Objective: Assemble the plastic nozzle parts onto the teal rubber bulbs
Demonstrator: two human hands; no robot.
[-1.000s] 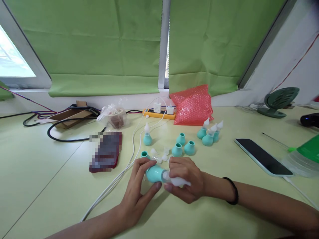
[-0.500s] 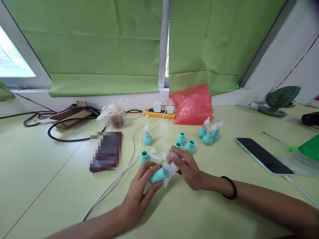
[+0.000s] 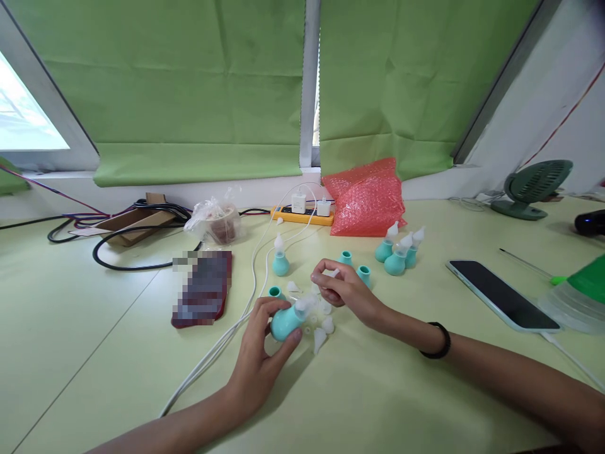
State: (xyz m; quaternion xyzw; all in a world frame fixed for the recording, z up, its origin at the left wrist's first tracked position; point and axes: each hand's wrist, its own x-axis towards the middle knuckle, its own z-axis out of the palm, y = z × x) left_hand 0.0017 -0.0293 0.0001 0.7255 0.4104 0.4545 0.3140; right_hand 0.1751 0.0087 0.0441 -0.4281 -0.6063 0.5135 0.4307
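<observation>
My left hand [image 3: 265, 340] grips a teal squeeze bulb [image 3: 286, 323], tilted so that its translucent neck piece [image 3: 302, 305] points up and right. My right hand [image 3: 345, 290] is pinched just above and right of it, apart from the bulb. A small white soft tip [image 3: 335, 273] shows between its fingers, mostly hidden. Below it lie loose white cone tips [image 3: 320, 340] and small clear parts [image 3: 328, 325]. An open-necked teal bulb [image 3: 275, 292] stands behind my left hand. Two more open bulbs, one a teal bulb [image 3: 363, 275], stand behind my right hand.
One bulb with a tip fitted [image 3: 280, 263] stands at centre; three similar capped bulbs [image 3: 395, 262] stand right. Also on the table are a red bubble-wrap bag [image 3: 366, 202], power strip [image 3: 307, 217], white cables [image 3: 246, 302], dark-red phone [image 3: 203, 290], white-edged phone [image 3: 503, 295] and fan [image 3: 534, 189].
My right hand has come away from the bulb's neck, moving up with a white tip in its fingers. My left hand has shifted slightly left with the bulb, uncovering loose parts.
</observation>
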